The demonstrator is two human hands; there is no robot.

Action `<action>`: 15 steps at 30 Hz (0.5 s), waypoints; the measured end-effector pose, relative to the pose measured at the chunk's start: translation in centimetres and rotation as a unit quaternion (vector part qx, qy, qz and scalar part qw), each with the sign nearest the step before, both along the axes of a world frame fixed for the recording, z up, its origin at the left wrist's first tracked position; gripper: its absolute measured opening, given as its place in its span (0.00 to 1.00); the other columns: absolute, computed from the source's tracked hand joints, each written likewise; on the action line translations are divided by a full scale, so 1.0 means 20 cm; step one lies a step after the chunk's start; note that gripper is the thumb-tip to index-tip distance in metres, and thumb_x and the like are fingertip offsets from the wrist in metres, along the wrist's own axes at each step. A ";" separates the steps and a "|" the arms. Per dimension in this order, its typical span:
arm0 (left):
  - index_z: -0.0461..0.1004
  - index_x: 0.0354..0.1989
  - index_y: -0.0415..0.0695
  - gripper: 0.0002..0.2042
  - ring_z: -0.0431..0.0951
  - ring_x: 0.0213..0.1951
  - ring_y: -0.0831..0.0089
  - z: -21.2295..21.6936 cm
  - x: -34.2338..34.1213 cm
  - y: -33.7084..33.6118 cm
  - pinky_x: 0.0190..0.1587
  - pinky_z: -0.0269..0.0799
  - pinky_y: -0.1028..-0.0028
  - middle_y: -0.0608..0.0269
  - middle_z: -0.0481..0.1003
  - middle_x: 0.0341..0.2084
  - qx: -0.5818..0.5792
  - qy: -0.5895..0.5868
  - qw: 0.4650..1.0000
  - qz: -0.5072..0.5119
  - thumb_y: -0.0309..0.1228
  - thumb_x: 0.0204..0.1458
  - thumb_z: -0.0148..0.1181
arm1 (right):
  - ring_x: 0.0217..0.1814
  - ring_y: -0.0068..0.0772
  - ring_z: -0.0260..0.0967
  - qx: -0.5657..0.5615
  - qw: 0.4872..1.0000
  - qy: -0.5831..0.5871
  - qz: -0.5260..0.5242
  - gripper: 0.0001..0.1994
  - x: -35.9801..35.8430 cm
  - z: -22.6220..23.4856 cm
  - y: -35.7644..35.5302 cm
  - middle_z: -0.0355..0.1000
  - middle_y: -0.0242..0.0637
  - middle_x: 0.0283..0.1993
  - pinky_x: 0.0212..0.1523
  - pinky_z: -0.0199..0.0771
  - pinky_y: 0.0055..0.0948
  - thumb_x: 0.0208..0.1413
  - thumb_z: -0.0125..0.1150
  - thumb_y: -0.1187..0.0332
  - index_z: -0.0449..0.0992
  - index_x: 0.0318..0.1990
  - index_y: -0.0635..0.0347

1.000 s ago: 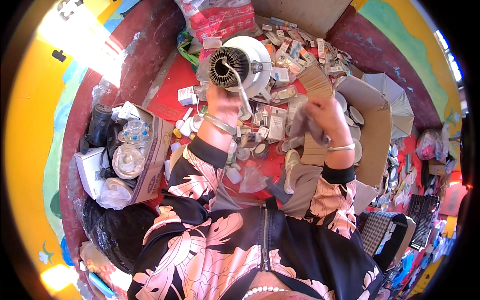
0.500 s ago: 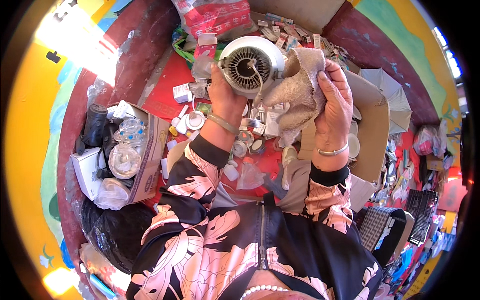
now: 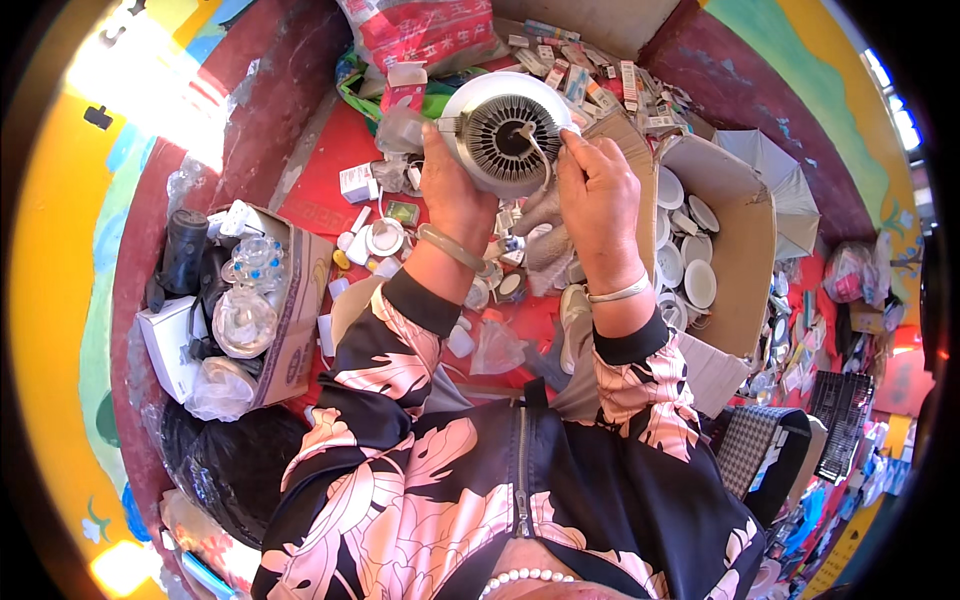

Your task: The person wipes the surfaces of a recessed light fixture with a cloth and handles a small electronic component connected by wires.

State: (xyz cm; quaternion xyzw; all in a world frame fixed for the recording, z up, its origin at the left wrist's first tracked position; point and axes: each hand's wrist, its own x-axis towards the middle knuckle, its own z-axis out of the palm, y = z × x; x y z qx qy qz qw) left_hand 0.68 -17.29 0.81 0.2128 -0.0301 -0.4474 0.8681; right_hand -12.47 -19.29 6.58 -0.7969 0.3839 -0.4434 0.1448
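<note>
A round downlight (image 3: 506,142) with a white rim and a finned metal heat sink is held up in front of me, its back facing me. A short white cable sticks out of its middle. My left hand (image 3: 452,185) grips its left side, the thumb against the edge. At the opposite side, my right hand (image 3: 603,195) has its fingers pinched together by the rim. A beige towelling cloth (image 3: 548,248) hangs below the right hand, partly hidden behind it; where the fingers grip it is covered.
To the right, an open cardboard box (image 3: 740,240) holds several white round lamps. Another carton (image 3: 302,310) with clear plastic parts stands at the left. Small boxes (image 3: 630,85) lie heaped at the back, near a printed sack (image 3: 420,35). Loose lamp parts cover the red sheet (image 3: 325,165).
My right hand has moved left and onto the downlight's right edge, bringing the cloth down behind it. The downlight has shifted slightly right; my left hand keeps its grip.
</note>
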 end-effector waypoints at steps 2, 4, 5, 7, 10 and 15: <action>0.62 0.52 0.39 0.22 0.73 0.47 0.61 0.00 -0.01 0.00 0.52 0.69 0.62 0.55 0.70 0.47 0.000 0.003 1.000 -0.001 0.46 0.62 0.36 | 0.27 0.41 0.69 -0.024 1.000 0.009 -0.005 0.08 -0.01 -0.01 -0.01 0.69 0.43 0.28 0.30 0.69 0.31 0.49 0.58 0.75 0.77 0.37 0.63; 0.63 0.52 0.39 0.22 0.73 0.47 0.61 0.00 0.00 0.00 0.52 0.69 0.63 0.55 0.70 0.47 -0.020 -0.011 1.000 -0.010 0.46 0.62 0.36 | 0.26 0.39 0.69 -0.043 0.999 -0.013 0.007 0.08 -0.01 -0.01 -0.05 0.70 0.42 0.28 0.29 0.69 0.31 0.48 0.58 0.75 0.76 0.37 0.64; 0.63 0.52 0.39 0.22 0.73 0.47 0.61 0.01 0.00 0.00 0.52 0.69 0.63 0.55 0.70 0.47 -0.030 -0.019 0.999 -0.014 0.46 0.62 0.36 | 0.26 0.38 0.69 0.070 0.995 -0.061 0.026 0.08 -0.01 -0.01 -0.07 0.70 0.41 0.28 0.29 0.69 0.31 0.48 0.58 0.76 0.76 0.37 0.63; 0.63 0.51 0.39 0.22 0.73 0.47 0.62 0.02 0.00 0.01 0.51 0.69 0.63 0.55 0.71 0.46 -0.028 -0.021 0.999 -0.005 0.46 0.62 0.37 | 0.26 0.37 0.70 0.293 0.942 -0.153 0.061 0.09 -0.01 -0.02 -0.10 0.70 0.40 0.29 0.30 0.70 0.31 0.47 0.58 0.76 0.76 0.38 0.63; 0.64 0.51 0.40 0.22 0.73 0.47 0.63 -0.01 0.00 0.00 0.51 0.69 0.63 0.56 0.72 0.45 -0.002 -0.010 1.000 0.013 0.47 0.61 0.37 | 0.31 0.34 0.70 0.174 0.967 -0.174 0.060 0.11 0.02 -0.08 -0.08 0.70 0.39 0.29 0.33 0.70 0.28 0.44 0.59 0.78 0.76 0.38 0.63; 0.63 0.53 0.41 0.23 0.71 0.50 0.61 -0.06 0.00 -0.01 0.54 0.67 0.60 0.56 0.70 0.49 0.045 0.016 0.999 -0.020 0.45 0.63 0.30 | 0.33 0.39 0.69 -0.209 0.976 0.034 -0.047 0.10 0.08 -0.11 0.01 0.67 0.37 0.30 0.33 0.71 0.29 0.42 0.60 0.80 0.78 0.35 0.65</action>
